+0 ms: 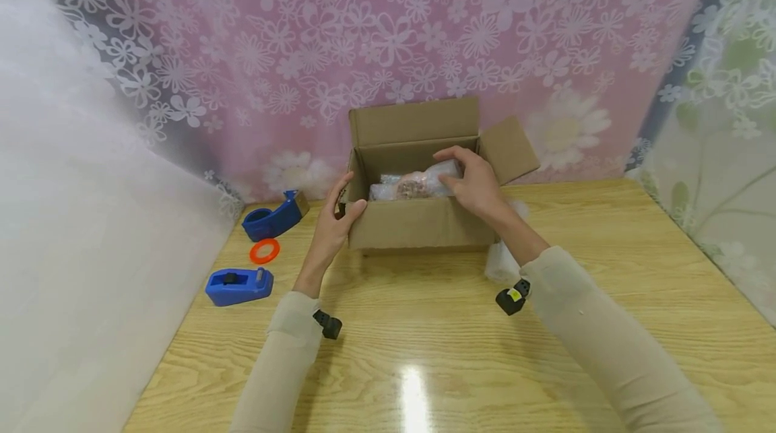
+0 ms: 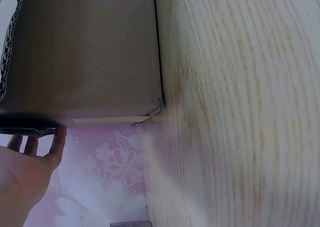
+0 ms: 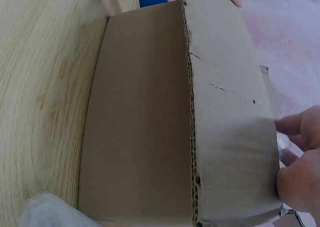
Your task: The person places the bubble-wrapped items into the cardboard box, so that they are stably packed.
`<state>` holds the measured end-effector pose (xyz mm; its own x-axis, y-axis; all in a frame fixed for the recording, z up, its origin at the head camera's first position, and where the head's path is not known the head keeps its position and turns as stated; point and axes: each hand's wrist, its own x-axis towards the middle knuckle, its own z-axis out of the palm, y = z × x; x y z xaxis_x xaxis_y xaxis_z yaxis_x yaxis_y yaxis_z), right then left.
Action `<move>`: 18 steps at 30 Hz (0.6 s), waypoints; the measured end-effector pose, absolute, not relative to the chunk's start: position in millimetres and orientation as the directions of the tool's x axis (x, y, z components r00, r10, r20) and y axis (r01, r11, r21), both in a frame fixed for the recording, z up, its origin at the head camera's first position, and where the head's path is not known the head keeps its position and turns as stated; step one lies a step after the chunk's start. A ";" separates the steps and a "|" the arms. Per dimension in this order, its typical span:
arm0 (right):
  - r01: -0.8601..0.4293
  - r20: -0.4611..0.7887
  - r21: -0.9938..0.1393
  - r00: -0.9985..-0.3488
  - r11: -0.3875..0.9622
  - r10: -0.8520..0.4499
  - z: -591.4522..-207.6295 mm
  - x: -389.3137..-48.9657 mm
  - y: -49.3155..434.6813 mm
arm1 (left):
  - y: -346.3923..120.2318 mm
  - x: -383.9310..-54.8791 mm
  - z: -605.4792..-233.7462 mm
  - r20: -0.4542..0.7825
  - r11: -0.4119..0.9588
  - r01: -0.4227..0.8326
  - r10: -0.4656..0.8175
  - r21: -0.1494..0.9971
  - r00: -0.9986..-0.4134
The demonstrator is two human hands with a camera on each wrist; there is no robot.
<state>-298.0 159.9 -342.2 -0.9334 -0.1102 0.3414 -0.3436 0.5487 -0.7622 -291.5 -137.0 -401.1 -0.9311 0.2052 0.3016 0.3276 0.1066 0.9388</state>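
An open cardboard box (image 1: 418, 224) stands on the table, its front flap folded down and its back and right flaps spread out. Inside lies a bubble-wrapped bundle (image 1: 412, 187) with something pinkish-brown showing through. My right hand (image 1: 475, 184) reaches over the right end of the box, thumb and curved fingers around the bundle's right end. Clear wrap (image 3: 282, 143) shows between those fingers in the right wrist view. My left hand (image 1: 327, 234) grips the box's left front corner, thumb at the front and fingers against the left flap. Its fingertips (image 2: 59, 137) meet the flap edge in the left wrist view.
Left of the box lie a blue tape gun (image 1: 275, 217), an orange ring (image 1: 265, 251) and a blue desk tape dispenser (image 1: 239, 286). A roll of clear bubble wrap (image 1: 502, 263) rests by the box's right front corner. Floral cloth (image 1: 394, 36) hangs behind the table.
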 end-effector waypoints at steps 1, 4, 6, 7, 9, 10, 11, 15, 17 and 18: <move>-0.344 0.348 -0.762 -0.932 0.549 -0.101 -342.4 -298.0 160.0 | -137.1 -291.6 -401.4 0.301 0.108 0.327 0.203 0.939 -0.932; -0.353 0.374 -0.760 -0.924 0.546 -0.076 -343.7 -298.9 160.2 | -137.1 -291.6 -401.7 0.307 0.117 0.334 0.198 0.935 -0.931; -0.362 0.392 -0.758 -0.918 0.543 -0.064 -344.2 -299.3 160.3 | -136.9 -291.2 -400.9 0.308 0.122 0.335 0.195 0.934 -0.931; -0.362 0.395 -0.756 -0.917 0.545 -0.061 -344.4 -299.5 160.2 | -136.9 -290.9 -400.5 0.309 0.124 0.335 0.193 0.934 -0.931; -0.366 0.402 -0.752 -0.914 0.549 -0.058 -345.1 -299.4 159.9 | -136.9 -289.8 -399.8 0.310 0.126 0.337 0.191 0.933 -0.931; -0.368 0.403 -0.751 -0.913 0.549 -0.060 -345.2 -299.3 159.9 | -137.0 -289.6 -399.5 0.309 0.126 0.335 0.191 0.934 -0.932; -0.367 0.402 -0.751 -0.914 0.549 -0.060 -345.1 -298.5 159.7 | -137.2 -289.4 -399.3 0.310 0.123 0.336 0.192 0.934 -0.931; -0.358 0.382 -0.772 -0.922 0.526 -0.066 -344.5 -295.4 160.3 | -138.0 -289.0 -399.2 0.310 0.120 0.337 0.199 0.934 -0.930; -0.353 0.368 -0.790 -0.927 0.501 -0.074 -343.6 -292.7 161.5 | -138.4 -288.8 -399.3 0.311 0.118 0.338 0.203 0.934 -0.929; -0.352 0.360 -0.800 -0.929 0.485 -0.080 -343.0 -291.3 162.4 | -138.5 -288.8 -399.5 0.311 0.119 0.339 0.204 0.933 -0.928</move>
